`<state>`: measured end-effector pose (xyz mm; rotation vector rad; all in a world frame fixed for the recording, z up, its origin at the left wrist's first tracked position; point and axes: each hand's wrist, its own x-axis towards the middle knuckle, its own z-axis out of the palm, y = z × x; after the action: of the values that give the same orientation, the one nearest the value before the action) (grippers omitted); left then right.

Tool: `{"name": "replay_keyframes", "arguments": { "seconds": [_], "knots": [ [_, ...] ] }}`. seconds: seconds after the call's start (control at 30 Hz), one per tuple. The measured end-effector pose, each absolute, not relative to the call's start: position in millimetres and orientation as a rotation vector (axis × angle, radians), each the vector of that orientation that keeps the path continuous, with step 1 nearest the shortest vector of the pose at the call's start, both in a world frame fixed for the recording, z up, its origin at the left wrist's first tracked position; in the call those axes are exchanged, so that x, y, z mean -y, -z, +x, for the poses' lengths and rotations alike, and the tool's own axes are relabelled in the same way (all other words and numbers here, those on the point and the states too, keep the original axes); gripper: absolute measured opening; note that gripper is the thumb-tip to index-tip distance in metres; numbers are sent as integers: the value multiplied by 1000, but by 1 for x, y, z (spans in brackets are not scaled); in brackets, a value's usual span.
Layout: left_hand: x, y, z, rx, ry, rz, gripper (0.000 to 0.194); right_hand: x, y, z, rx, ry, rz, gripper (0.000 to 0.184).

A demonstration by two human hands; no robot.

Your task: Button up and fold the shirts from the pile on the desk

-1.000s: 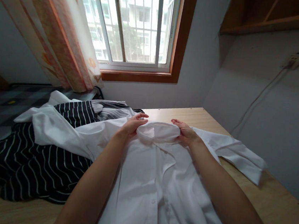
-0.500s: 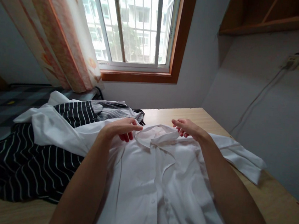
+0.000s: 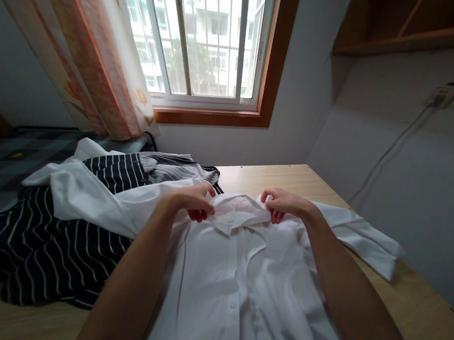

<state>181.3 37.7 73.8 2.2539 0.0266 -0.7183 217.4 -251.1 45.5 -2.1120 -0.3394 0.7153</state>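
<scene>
On my remote feed, left hand (image 3: 197,200) and right hand (image 3: 282,204) both bare, ungloved. Slim fingers, narrow wrists. Left forearm (image 3: 135,274) and right forearm (image 3: 346,269) uncovered, smooth, widening toward elbows. I can't make out nail detail. Upper arms out of view.

Daylight from window (image 3: 208,38), panes overexposed, building outside washed pale. Room dim around it; wall (image 3: 395,117) grey-blue, shelf (image 3: 372,23) upper right in deep shade. Cable (image 3: 387,149) casts soft shadow on wall. Pale sheen on far part of surface (image 3: 267,177); near corners darker. White shirt (image 3: 212,266) muted grey toward bottom, folds softly shaded, lower part slightly soft. Wide-angle stretch toward edges, forearms elongated. Black garment's stripes (image 3: 67,256) readable.
</scene>
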Motion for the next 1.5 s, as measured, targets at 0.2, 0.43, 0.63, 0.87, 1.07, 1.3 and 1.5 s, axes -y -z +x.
{"name": "replay_keyframes", "arguments": {
  "seconds": [0.2, 0.43, 0.63, 0.87, 1.07, 1.3, 1.5],
  "knots": [
    [-33, -71, 184, 47, 474, 2250, 56, 251, -47, 219, 354, -576, -2071, 28],
    [-40, -72, 191, 158, 192, 1713, 39, 252, -46, 226, 311, -253, -1776, 26],
    [-19, -43, 212, -14, -59, 1279, 32, 255, -42, 231, 211, -304, -1448, 42],
    [-9, -24, 219, -152, -331, 1591, 36, 246, -26, 237, 161, -292, -1174, 47],
    [-2, -44, 196, 520, -873, 2289, 21, 241, -20, 239, 187, -189, -1296, 25],
    [26, -29, 196, 805, -596, 2599, 20, 262, -28, 237, 595, -204, -1751, 39],
    [28, -17, 195, 950, -892, 2476, 14, 267, -29, 239, 809, 47, -1999, 27]
  ]
}}
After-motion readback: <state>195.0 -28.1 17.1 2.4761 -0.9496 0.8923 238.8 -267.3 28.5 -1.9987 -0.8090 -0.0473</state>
